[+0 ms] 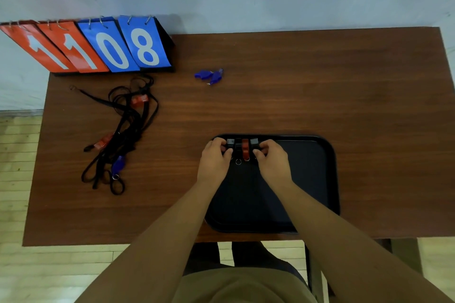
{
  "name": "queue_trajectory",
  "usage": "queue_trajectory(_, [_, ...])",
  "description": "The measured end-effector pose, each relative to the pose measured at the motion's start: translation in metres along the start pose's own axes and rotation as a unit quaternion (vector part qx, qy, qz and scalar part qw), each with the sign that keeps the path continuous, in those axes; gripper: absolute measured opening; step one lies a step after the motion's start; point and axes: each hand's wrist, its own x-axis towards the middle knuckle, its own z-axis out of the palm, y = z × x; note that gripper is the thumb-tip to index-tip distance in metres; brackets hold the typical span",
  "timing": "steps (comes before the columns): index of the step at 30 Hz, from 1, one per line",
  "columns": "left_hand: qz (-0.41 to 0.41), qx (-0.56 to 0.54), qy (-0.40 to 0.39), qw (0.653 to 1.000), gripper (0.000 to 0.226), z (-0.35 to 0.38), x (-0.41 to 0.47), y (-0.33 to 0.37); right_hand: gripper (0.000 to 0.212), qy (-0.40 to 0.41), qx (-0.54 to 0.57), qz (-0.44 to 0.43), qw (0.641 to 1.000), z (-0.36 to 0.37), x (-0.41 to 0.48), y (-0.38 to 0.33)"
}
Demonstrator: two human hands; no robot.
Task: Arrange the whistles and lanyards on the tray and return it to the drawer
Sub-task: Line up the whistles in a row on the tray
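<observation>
Hands [243, 162] flanking whistles [242, 147], rings toward camera.

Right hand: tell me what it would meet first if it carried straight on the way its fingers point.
The right hand points left along the tray's far edge, so it would first press into the row of whistles it already touches, then the left hand on the other side. Depth looks level, though hard to confirm.

Outermost whistles [230, 143] on the tray partly hidden under fingers [227, 152]; tangled lanyards [128, 125] uncountable.
</observation>
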Motion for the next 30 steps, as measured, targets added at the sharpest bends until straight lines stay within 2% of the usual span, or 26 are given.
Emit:
queue_trajectory(14, [0.029,0.01,-0.005,1.0,0.025,0.005,0.003,0.005,0.023,-0.006,-0.035,-0.004,0.999,-0.001,0.001,-0.001])
queue_trajectory(19, [0.031,0.015,-0.022,0.999,0.035,-0.002,0.002,0.006,0.027,0.008,-0.05,-0.01,0.999,-0.01,-0.004,-0.007])
queue_trajectory(24, [0.037,-0.012,-0.006,0.999,0.032,-0.039,-0.006,0.006,0.028,0.033,-0.059,-0.067,0.995,-0.023,-0.011,-0.028])
queue_trajectory(30, [-0.007,0.002,0.068,0.998,0.023,-0.123,-0.014,-0.045,0.029,-0.007,-0.071,-0.117,0.991,-0.003,-0.008,-0.089])
